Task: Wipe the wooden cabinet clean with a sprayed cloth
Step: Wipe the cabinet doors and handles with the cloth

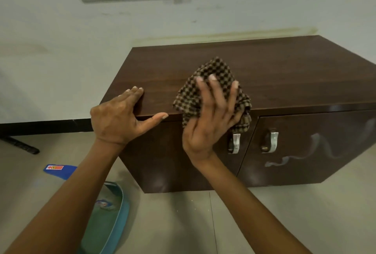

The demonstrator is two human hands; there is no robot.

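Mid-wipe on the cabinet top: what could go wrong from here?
The cloth hangs over the front edge under the right hand; it may snag the door handle. The smears on the right door could be missed. The blue tray on the floor beside the cabinet could trip them.

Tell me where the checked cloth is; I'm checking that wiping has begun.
In the head view, the checked cloth drapes over the front edge of the cabinet, under the right hand, right of the left hand.
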